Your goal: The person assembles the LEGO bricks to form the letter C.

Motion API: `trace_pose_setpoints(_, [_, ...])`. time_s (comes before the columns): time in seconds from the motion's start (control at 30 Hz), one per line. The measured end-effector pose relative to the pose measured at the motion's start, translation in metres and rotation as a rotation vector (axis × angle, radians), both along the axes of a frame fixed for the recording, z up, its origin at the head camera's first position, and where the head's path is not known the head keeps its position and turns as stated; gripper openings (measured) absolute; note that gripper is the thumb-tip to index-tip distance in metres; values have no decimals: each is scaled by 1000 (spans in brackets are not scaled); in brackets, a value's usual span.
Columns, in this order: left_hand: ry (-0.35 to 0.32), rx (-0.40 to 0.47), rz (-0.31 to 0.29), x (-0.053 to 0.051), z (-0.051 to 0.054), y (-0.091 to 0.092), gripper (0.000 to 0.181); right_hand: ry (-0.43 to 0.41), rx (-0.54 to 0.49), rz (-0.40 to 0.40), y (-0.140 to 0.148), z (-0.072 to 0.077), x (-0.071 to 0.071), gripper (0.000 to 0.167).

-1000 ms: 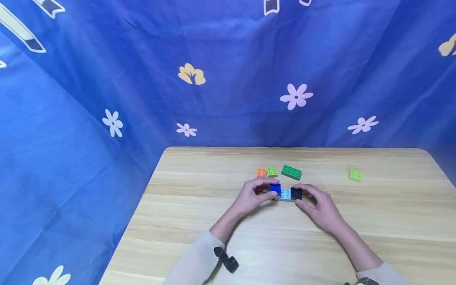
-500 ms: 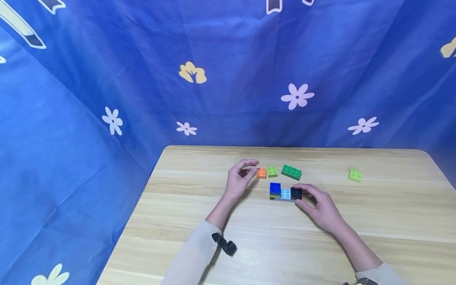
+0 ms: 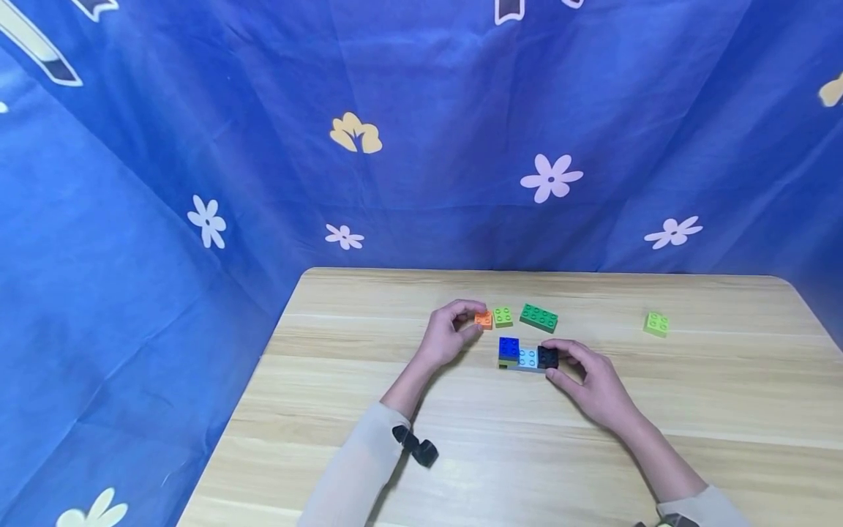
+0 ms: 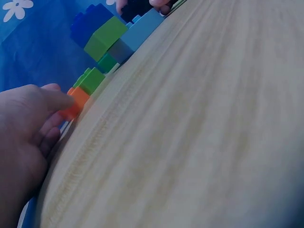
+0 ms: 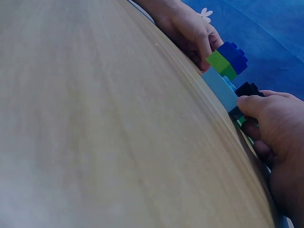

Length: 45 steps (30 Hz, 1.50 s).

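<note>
Fingers [image 3: 469, 304] and thumb of the left hand [image 3: 443, 339] are bent in close on opposite sides of a small orange brick [image 3: 484, 320], pinching it on the tabletop [image 3: 500, 461], while those of the right hand [image 3: 593, 382] grip a black brick [image 3: 548, 357]. That black piece forms the right end of a small build lying nearer the person than the loose bricks: a light-blue brick [image 3: 527, 358] with round studs is its base, and at the left end a lime brick [image 4: 105, 39] carries a dark-blue brick [image 3: 509, 347]. Just right of the orange one sits a loose lime piece [image 3: 503, 317], then a longer, slanted green brick [image 3: 539, 318], and well apart to the right a second lime piece [image 3: 656, 324]. Pale wood grain runs across the surface, and a creased blue cloth [image 3: 428, 80] printed with white flowers and yellow shapes hangs behind and to the left. Light sleeves [image 3: 358, 465] cover the forearms, both cut off at the lower edge. The left fingers partly cover the orange brick, and the left wrist view crops the right hand, leaving the black brick dark and hard to make out
</note>
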State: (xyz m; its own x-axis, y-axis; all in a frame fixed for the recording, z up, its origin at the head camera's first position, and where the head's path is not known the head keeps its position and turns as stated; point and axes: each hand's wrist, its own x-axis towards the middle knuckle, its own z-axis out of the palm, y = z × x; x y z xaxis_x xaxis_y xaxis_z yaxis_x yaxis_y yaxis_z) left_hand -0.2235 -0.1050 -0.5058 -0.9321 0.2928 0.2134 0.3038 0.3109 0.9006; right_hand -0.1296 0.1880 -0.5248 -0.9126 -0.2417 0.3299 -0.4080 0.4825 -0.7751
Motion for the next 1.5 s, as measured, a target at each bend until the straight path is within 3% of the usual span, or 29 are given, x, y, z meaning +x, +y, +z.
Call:
trace_pose_setpoints(0.23, [-36,58,18,1,-1,0,29,-1,-19,7,1,-2,0,47])
trace_pose_setpoints(0.37, [-63,146,38,2,0,0,26,-1,-18,6,1,-2,-1,47])
trace_pose_setpoints(0.57, [-109,475,-95,10,4,4,30,-5,-13,6,0,0,0,48])
trace_pose_setpoints(0.7, [-94,571,-167,21,6,11,32,-2,-15,4,0,0,-1,48])
trace_pose_setpoints(1.0, [-99,597,-225,37,7,19,33,16,8,-8,-1,1,0,48])
trace_pose_setpoints(1.5, [-33,474,-304,38,3,21,31,11,18,-9,0,-1,0,48])
